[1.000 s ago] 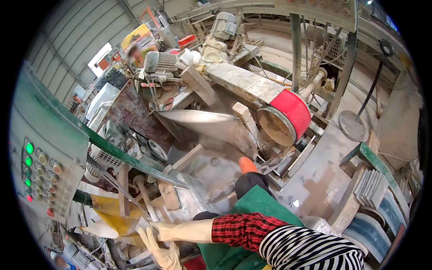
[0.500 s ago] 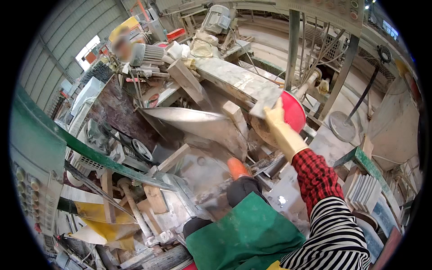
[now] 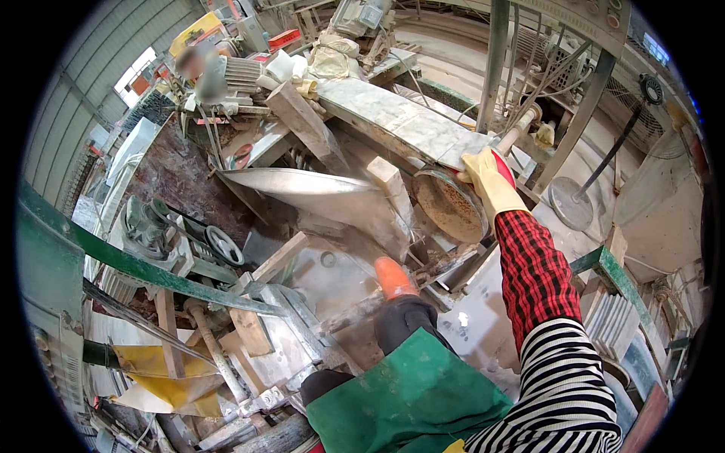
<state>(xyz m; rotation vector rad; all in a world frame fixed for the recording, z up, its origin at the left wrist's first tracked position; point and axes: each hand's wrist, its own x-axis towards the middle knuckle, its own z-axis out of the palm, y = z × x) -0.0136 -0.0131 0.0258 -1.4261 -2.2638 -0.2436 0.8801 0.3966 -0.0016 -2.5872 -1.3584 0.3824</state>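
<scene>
My right hand [image 3: 487, 180], in a pale yellow glove, reaches out at the near right end of a long, pale, grey-veined stone slab [image 3: 400, 121]. Its fingers are curled at the slab's end, and a red bowl [image 3: 504, 167] shows edge-on along the far side of the glove. Most of the bowl is hidden by the hand, which seems to grip its rim. Just left of and below the wrist sits a round tub [image 3: 451, 208] with brown, grainy matter inside. My left hand is out of view.
A bent metal sheet [image 3: 310, 189] and wooden blocks [image 3: 306, 128] stand left of the tub. A green curved bar [image 3: 166, 264] crosses the left side. A round-based stand [image 3: 572, 204] and stacked tiles [image 3: 610, 326] are at right. An orange boot [image 3: 394, 278] shows below.
My right hand has moved up and slightly right, towards the slab's end. The red bowl has turned from broad face to thin edge, uncovering the tub. The view has shifted a little.
</scene>
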